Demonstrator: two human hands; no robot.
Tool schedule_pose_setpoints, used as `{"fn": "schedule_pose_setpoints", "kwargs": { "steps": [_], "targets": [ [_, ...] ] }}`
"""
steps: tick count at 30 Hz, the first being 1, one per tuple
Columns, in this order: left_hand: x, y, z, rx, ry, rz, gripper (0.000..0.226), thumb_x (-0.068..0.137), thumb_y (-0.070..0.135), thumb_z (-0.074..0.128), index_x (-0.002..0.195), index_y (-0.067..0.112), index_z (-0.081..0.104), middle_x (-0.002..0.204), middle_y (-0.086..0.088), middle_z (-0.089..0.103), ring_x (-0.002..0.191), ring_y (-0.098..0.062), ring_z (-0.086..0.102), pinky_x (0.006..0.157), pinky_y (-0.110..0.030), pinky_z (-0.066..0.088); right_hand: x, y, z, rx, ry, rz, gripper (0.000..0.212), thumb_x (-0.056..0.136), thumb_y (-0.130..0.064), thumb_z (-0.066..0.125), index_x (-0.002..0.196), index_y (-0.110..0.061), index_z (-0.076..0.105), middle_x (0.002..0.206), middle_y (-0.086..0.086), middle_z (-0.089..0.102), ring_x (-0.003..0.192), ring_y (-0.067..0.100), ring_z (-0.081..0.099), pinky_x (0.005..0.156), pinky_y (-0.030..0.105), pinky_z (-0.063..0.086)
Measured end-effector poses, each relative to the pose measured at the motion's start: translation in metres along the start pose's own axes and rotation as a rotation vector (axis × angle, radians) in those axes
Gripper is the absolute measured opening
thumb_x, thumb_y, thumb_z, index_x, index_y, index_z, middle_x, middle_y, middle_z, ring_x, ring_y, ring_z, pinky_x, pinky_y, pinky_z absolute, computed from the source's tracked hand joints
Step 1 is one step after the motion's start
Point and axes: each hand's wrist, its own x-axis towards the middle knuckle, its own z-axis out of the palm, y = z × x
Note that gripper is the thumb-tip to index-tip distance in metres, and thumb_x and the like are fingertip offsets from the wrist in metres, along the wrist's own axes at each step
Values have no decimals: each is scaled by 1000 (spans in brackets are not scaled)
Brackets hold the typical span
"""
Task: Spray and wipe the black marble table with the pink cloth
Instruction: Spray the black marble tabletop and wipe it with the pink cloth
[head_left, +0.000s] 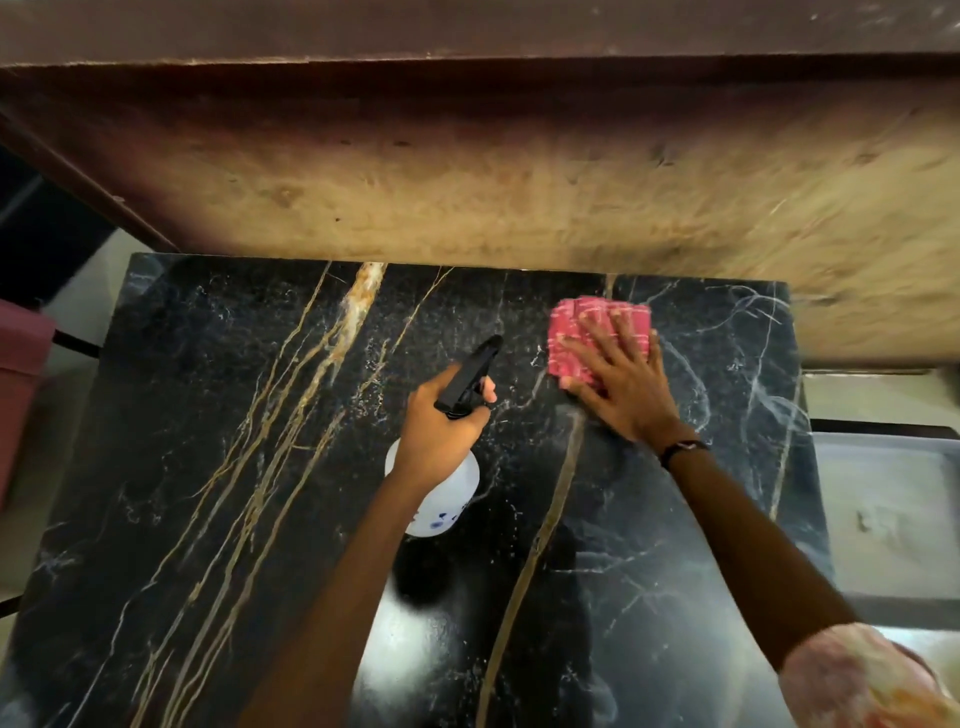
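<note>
The black marble table with gold and white veins fills the lower part of the view. My left hand grips a white spray bottle by its black trigger head, nozzle pointing toward the far edge, held above the table's middle. My right hand lies flat, fingers spread, pressing a folded pink cloth onto the marble near the far right edge. Fine droplets speckle the surface around the cloth and nozzle.
A worn brown wall runs directly behind the table's far edge. A pink object stands off the left side. A grey tray-like surface lies to the right of the table. A dark band circles my right wrist.
</note>
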Motion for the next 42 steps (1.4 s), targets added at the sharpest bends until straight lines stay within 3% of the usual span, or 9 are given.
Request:
{"fn": "schedule_pose_setpoints", "kwargs": {
  "steps": [6,10,15,22,25,27,34,39,42],
  "targets": [
    [-6,-3,21,-59,43,-3,32,82,-14,54,77,17,62,72,-4,60,41,-4,44,46,-13,35,58,23,-22,98,-31,251,80,77,-73,13,148,-37,27,161,-2,10,147,38,-3,106,72,-4],
    [-9,-3,31,-65,59,-21,28,81,-15,54,80,11,62,77,-6,62,42,-2,46,46,-11,36,61,-16,-11,25,-55,97,73,83,-69,11,149,-39,22,161,-1,9,147,37,-2,105,69,-9],
    [-14,-4,40,-55,57,-25,20,81,-15,53,83,2,62,75,-2,61,45,1,49,48,-9,35,-23,-12,7,-27,-28,-125,61,92,-67,20,148,-42,18,159,-3,14,148,33,4,111,71,6],
    [-32,-12,46,-23,39,-27,26,81,-13,55,84,11,65,80,-2,64,53,1,54,54,-10,40,-27,47,-11,46,-2,209,73,84,-78,7,146,-43,18,160,-5,8,148,32,-1,108,67,-5],
    [-42,-18,50,-17,56,-32,30,80,-12,57,83,17,66,83,0,67,73,-6,62,71,-14,49,3,19,-12,101,-13,305,76,80,-74,11,148,-41,22,161,-4,8,147,34,-3,104,65,-10],
    [-49,-20,53,-3,62,-19,32,79,-13,56,81,17,65,83,-2,66,81,-13,63,77,-15,50,5,-7,-7,84,-45,228,73,83,-70,10,149,-40,20,161,-3,6,147,36,-4,105,69,-8],
    [-73,-19,62,-15,51,-58,26,81,-14,55,83,11,65,78,-6,64,49,0,53,50,-11,41,-112,-34,15,-53,-38,-142,60,94,-65,19,148,-40,24,159,-3,16,147,34,8,111,70,10],
    [-95,-24,62,-11,43,-49,33,81,-12,57,80,20,65,82,1,67,69,-1,62,68,-12,47,-124,25,3,9,-17,92,65,91,-69,20,146,-37,31,159,-3,19,148,31,6,109,72,11],
    [-108,-24,63,-8,30,-64,32,81,-12,56,82,19,65,80,1,66,63,2,61,62,-10,47,-85,6,-4,83,-17,263,70,85,-70,17,147,-39,27,158,-8,7,147,33,1,106,68,-6]
  ]
}}
